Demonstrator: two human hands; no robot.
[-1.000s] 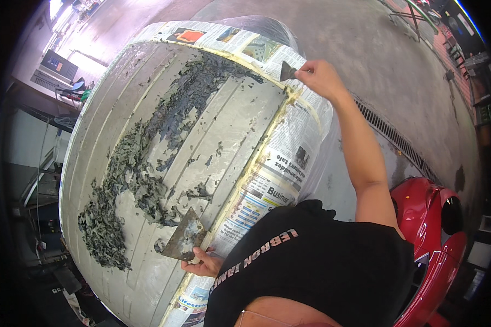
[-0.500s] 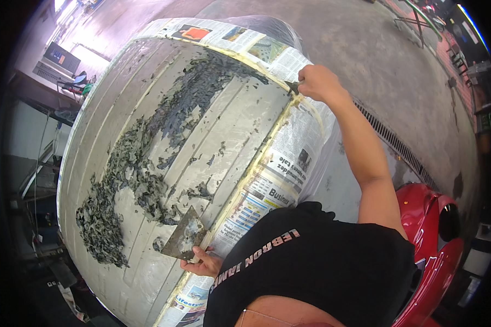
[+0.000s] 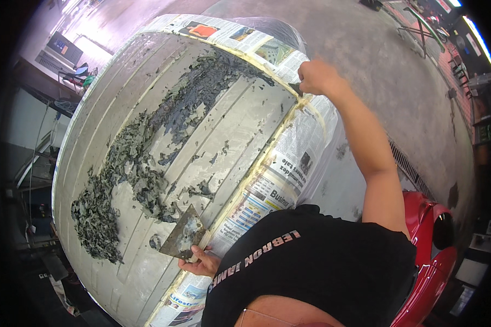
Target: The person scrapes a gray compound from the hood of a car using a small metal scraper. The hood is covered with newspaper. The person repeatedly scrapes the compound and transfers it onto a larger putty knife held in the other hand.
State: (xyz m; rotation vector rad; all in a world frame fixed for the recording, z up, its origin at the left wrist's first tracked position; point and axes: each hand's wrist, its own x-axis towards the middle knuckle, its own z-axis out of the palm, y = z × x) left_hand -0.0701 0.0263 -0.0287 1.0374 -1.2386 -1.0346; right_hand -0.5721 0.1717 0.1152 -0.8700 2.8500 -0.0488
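Observation:
In front of me is a vehicle's ribbed roof panel [image 3: 147, 272], its surface dull grey. Loose dark paint flakes [image 3: 95, 231] lie in heaps and a long curved band across it. My left hand [image 3: 202, 264] is closed on the edge of a square, stained metal plate [image 3: 183, 234], which rests over the panel's near side. At the far right corner, my right hand [image 3: 317, 77] grips a small dark scraper [image 3: 295, 87]; its blade is by the taped edge, and its handle is hidden in my fingers.
Newspaper sheets [image 3: 283, 163] and yellowish masking tape [image 3: 243, 173] border the panel, with clear plastic film [image 3: 281, 30] beyond. A red car body part [image 3: 428, 272] stands at my right. A floor drain grate [image 3: 412, 166] runs nearby. A folding stand [image 3: 417, 30] is farther off.
My view has shifted slightly. My right hand remains at the far corner with the scraper, moved only a little. My left hand still holds the metal plate in nearly the same place.

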